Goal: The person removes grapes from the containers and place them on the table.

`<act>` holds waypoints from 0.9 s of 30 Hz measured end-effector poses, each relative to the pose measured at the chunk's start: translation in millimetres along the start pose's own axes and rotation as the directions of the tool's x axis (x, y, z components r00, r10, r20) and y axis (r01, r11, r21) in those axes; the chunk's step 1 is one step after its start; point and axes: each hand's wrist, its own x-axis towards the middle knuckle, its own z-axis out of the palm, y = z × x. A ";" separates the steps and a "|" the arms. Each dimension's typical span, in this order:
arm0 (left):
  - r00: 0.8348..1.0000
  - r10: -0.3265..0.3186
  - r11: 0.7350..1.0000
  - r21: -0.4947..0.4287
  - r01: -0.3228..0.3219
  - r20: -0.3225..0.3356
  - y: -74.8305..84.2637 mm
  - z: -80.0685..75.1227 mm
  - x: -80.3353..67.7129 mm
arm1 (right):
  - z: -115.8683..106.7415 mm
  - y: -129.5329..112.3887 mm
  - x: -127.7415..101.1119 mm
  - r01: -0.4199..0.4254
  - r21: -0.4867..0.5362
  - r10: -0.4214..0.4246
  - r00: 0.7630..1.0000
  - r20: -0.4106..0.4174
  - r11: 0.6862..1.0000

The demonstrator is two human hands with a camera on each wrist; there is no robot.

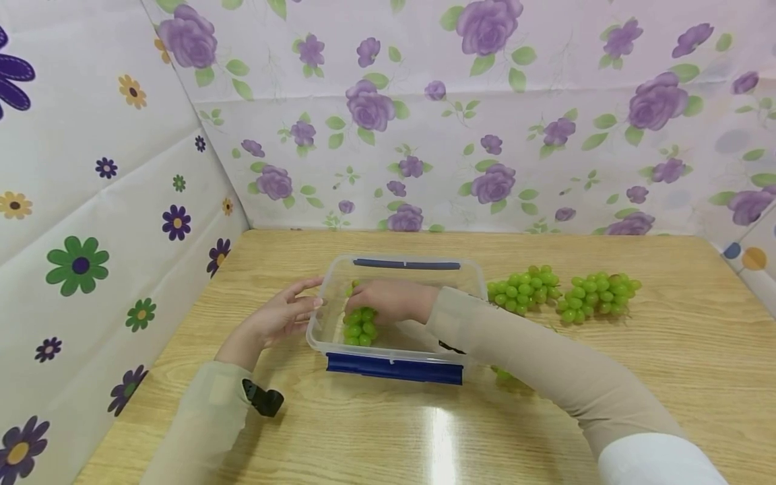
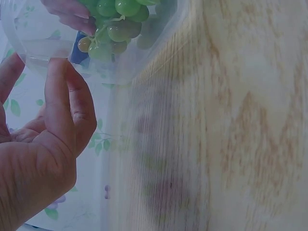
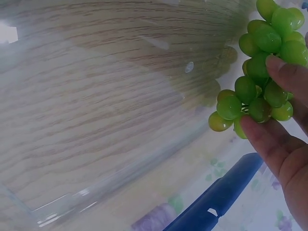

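Note:
A clear plastic container (image 1: 321, 330) with blue side clips stands on the wooden table, its top uncovered. Inside it, at the left end, my right hand (image 1: 388, 301) grips a bunch of green grapes (image 1: 360, 330). The right wrist view has thumb and fingers of that hand (image 3: 292, 149) around the bunch (image 3: 257, 79). My left hand (image 1: 275, 320) is at the container's left side, loosely extended fingers touching its edge. Seen from the left wrist, the fingertips of this hand (image 2: 53, 110) meet the clear wall, with grapes (image 2: 118, 29) visible beyond.
Two more grape bunches, one nearer (image 1: 526, 289) and one farther right (image 1: 597, 296), lie right of the container. Another bunch (image 1: 506, 377) is partly hidden under my right forearm. Flowered sheets (image 1: 424, 135) wall the table's back and left.

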 end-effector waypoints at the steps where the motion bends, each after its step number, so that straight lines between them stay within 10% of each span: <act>1: 1.000 0.001 1.000 0.001 -0.001 0.000 0.0 0.1 -0.1 | -0.3 -0.2 -0.3 0.000 0.000 0.000 1.000 -0.001 1.000; 27: 1.000 -0.001 1.000 -0.010 0.001 -0.008 -0.7 0.4 -0.9 | 0.1 -0.8 0.2 -0.082 -0.013 0.082 0.996 -0.023 0.997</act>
